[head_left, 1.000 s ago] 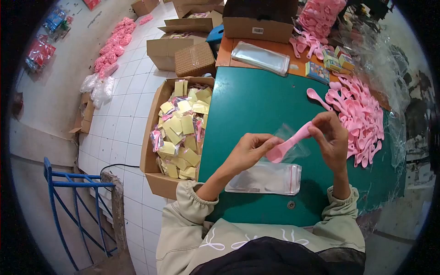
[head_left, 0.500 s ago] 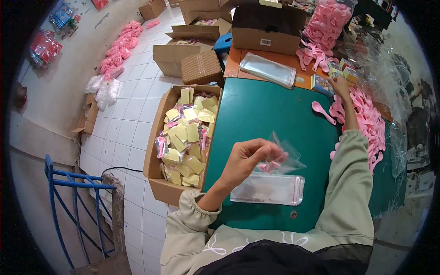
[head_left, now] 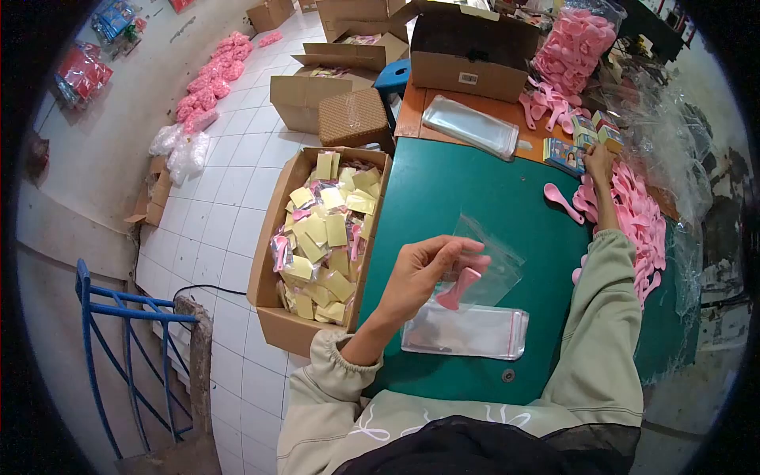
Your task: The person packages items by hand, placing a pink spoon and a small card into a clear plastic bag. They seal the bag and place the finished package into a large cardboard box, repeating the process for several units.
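Observation:
My left hand [head_left: 427,273] is closed on a clear plastic bag [head_left: 495,273] with a pink spoon [head_left: 458,289] in it, held above the green table. Below it lies a stack of clear bags [head_left: 467,332] with a red line along one end. Far to the right, my right hand [head_left: 599,162] reaches to the small printed card stacks [head_left: 564,156]; its fingertips are at their edge, and I cannot make out whether a card is between them. A loose pink spoon [head_left: 563,203] and a heap of pink spoons [head_left: 633,218] lie close to that forearm.
An open carton [head_left: 273,269] of packed yellow-backed pieces stands left of the green table [head_left: 427,190]. More clear bags [head_left: 473,127] lie at the back near a dark-topped box [head_left: 471,71]. A bulging bag of pink spoons [head_left: 574,43] stands back right. A blue metal rail [head_left: 134,313] is at left.
The bag in my left hand has turned, and the pink spoon in it now shows clearly. My right hand stays by the cards with its fingers shifted slightly. The view has moved a little.

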The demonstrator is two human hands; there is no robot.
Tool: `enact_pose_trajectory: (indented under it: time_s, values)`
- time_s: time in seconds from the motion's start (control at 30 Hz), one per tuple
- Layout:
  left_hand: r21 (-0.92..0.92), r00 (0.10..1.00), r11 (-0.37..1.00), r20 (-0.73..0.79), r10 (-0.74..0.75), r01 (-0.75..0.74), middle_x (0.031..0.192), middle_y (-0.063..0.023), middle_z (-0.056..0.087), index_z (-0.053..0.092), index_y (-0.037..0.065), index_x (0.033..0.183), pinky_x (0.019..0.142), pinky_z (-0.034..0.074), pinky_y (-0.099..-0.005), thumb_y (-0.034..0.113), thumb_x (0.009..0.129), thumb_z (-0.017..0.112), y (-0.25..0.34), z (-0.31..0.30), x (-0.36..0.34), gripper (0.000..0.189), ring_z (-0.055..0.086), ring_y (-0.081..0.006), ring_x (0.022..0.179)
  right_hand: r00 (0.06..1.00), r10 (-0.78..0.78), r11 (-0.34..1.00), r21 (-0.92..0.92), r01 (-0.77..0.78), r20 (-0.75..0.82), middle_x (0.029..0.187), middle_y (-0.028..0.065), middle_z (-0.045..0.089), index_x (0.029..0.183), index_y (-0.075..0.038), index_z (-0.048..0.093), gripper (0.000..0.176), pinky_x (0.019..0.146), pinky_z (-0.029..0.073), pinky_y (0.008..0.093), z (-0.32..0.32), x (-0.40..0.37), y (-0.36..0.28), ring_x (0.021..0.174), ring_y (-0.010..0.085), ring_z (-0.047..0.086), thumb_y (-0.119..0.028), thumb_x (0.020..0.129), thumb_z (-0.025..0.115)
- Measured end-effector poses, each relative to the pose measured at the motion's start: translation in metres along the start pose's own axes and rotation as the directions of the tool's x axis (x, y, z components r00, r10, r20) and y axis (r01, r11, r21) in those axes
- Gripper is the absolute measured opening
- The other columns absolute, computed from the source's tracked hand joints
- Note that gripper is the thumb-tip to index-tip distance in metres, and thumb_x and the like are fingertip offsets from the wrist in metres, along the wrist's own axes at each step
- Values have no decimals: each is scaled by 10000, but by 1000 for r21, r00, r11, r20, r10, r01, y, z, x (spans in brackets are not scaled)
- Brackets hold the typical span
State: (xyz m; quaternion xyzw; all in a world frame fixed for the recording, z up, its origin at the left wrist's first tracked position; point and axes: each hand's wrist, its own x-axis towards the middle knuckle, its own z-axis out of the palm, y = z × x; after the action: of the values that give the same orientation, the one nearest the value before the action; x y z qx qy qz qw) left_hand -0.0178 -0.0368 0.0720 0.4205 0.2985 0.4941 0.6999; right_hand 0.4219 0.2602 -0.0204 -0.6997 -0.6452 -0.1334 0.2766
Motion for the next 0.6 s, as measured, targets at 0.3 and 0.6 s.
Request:
enact_pose_trajectory:
  time_s: [0.3, 0.6]
  values:
    - [49, 997, 998, -69, 31, -28, 920, -120, 657, 596, -38, 1051, 723, 523, -233, 204, 947, 480, 5, 1, -5, 287, 639, -146, 833, 930, -273, 510, 857, -79, 248, 793, 37, 620, 988, -26, 541, 207, 521, 450, 224, -214, -100, -204, 667, 78, 564, -35, 799, 627]
    - [370, 1000, 929, -11, 17, -12, 814, -55, 661, 633, -29, 985, 697, 508, -205, 170, 911, 546, 7, 4, -15, 230, 618, -74, 769, 737, -645, 628, 690, 361, 202, 783, 68, 612, 868, -44, 589, 180, 527, 464, 246, -283, -154, -252, 626, 135, 590, 6, 718, 675]
